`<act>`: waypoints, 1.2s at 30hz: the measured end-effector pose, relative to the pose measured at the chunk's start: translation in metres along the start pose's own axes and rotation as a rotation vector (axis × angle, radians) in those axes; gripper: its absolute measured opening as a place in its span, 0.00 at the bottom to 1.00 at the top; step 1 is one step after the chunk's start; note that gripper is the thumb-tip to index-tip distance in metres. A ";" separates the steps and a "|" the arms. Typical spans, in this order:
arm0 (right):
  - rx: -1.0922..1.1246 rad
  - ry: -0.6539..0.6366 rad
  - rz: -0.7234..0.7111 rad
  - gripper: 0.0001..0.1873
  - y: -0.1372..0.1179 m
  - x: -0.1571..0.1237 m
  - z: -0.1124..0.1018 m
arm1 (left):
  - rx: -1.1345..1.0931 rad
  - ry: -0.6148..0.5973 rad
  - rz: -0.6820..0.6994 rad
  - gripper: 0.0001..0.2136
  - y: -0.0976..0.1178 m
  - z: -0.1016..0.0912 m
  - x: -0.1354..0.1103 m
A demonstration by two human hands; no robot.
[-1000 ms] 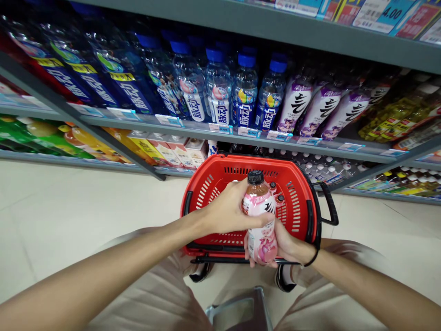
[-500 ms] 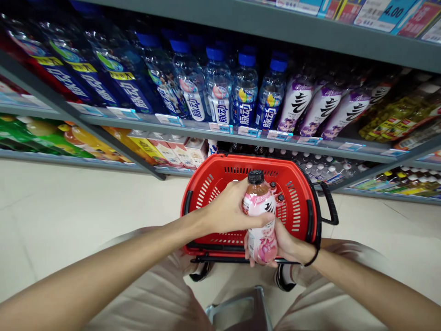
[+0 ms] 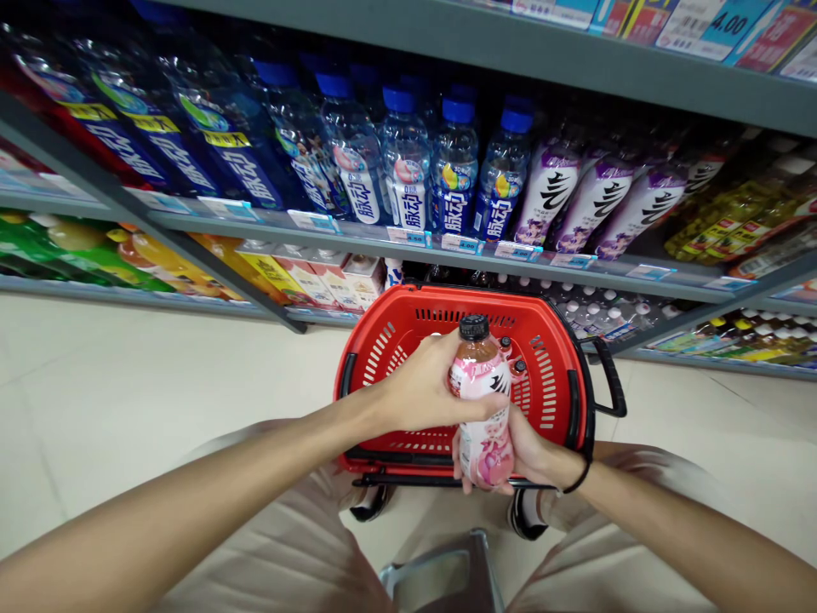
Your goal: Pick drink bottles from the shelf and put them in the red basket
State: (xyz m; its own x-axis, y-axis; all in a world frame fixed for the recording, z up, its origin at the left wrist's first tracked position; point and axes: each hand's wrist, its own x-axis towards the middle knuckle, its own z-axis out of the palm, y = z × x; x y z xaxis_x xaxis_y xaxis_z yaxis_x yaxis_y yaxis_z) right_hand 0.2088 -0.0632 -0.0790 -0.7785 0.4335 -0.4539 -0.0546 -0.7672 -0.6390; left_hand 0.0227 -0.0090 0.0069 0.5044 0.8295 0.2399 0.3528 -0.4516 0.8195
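Observation:
A pink-and-white labelled drink bottle [image 3: 483,426] with a black cap is held tilted, cap away from me, over the near side of a red shopping basket [image 3: 383,340]. My left hand [image 3: 434,387] wraps round its upper part from the left, thumb across the label. Beneath and to the right, my right hand [image 3: 527,447] cradles the lower end, its fingers partly hidden behind the bottle. Inside the basket, behind the held bottle, small dark caps of other bottles [image 3: 518,368] show; their bodies are mostly hidden.
Blue-capped drink bottles [image 3: 408,162] and purple-and-white bottles [image 3: 600,200] line the shelf [image 3: 357,234] ahead. Lower down are cartons [image 3: 363,277] and more bottles. The basket's black handle [image 3: 609,379] sticks out to the right. A grey stool [image 3: 440,579] stands between my legs.

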 end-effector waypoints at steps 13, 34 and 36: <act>0.005 0.004 0.024 0.60 0.000 0.000 0.000 | -0.013 -0.002 -0.009 0.23 -0.001 0.000 -0.001; -0.178 0.423 -0.450 0.30 -0.013 0.001 0.007 | -0.419 0.131 -0.258 0.21 -0.035 -0.016 0.023; -0.272 0.484 -0.507 0.29 -0.013 0.002 0.001 | -0.447 0.137 -0.261 0.22 -0.041 -0.018 0.025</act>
State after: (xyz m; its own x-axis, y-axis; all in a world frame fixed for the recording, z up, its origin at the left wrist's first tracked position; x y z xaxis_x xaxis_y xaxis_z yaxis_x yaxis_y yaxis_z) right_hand 0.2070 -0.0529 -0.0712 -0.3337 0.9102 -0.2454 -0.1277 -0.3016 -0.9448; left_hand 0.0061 0.0361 -0.0112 0.3263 0.9444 0.0403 0.0676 -0.0658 0.9955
